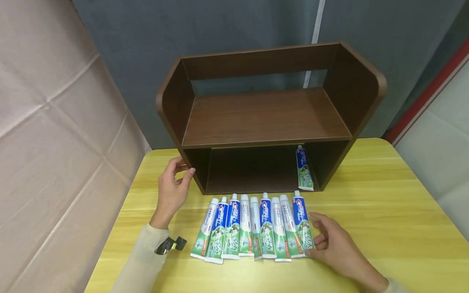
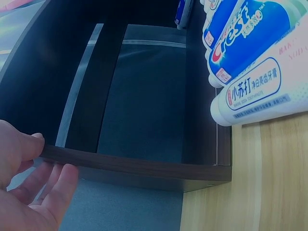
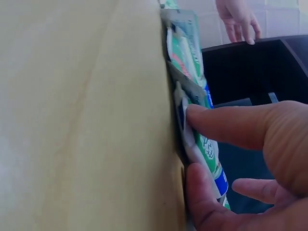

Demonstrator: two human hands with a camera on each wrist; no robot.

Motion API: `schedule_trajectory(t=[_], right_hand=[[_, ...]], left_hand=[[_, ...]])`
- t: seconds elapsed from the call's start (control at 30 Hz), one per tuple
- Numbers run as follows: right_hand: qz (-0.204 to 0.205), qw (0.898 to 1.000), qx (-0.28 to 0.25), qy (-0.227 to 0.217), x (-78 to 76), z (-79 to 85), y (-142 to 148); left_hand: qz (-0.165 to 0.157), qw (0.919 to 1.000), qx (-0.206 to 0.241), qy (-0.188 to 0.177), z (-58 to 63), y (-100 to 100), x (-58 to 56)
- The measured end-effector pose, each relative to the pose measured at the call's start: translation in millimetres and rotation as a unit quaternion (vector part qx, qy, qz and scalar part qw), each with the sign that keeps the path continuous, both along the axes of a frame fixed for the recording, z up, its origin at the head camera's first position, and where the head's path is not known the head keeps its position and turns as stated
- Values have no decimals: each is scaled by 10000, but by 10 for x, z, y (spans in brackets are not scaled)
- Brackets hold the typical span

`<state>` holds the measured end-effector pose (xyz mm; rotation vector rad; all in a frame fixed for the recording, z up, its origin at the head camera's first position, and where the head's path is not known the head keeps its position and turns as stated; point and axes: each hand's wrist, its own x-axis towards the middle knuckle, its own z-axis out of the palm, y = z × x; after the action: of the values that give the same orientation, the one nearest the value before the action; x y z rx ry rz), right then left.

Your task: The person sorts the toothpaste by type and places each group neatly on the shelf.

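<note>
Surface (image 1: 395, 203): yellow, wood-grained.
Right hand (image 1: 335, 244): thumb and a bent finger at the lower edge of the end tube (image 1: 300, 213), apparently pinching it, though the fingertips are partly hidden.
Tubes (image 1: 266, 228): nine of toothpaste, the end one included, in a row on the surface, caps towards the shelf (image 1: 261, 116); blue-and-green mixed with white-and-green, touching or just beside one another.
Left hand (image 1: 174, 191): grips the front edge of the shelf's left side, thumb inside, fingers outside.
Lone tube (image 1: 303, 169): blue-and-green, in the lower compartment, near the right wall.
Shelf: dark brown, two levels.
Cloth (image 1: 227, 32): grey, behind the shelf.
</note>
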<state>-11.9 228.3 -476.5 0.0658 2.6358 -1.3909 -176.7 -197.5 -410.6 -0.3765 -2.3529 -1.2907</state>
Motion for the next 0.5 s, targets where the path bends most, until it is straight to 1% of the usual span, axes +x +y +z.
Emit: schedule_trajectory(t=[0.13, 0.27, 0.4, 0.5], right_hand=[[44, 9991, 416, -29, -8, 19, -42], [163, 9981, 598, 9, 5, 31, -44], [259, 9981, 564, 50, 28, 23, -16], [266, 9985, 484, 1, 26, 1, 2]], left_hand=[[0, 10000, 14, 3, 2, 4, 0], [-2, 10000, 28, 14, -5, 6, -5], [-47, 9999, 128, 36, -7, 5, -4], [-49, 9999, 160, 27, -6, 4, 4]])
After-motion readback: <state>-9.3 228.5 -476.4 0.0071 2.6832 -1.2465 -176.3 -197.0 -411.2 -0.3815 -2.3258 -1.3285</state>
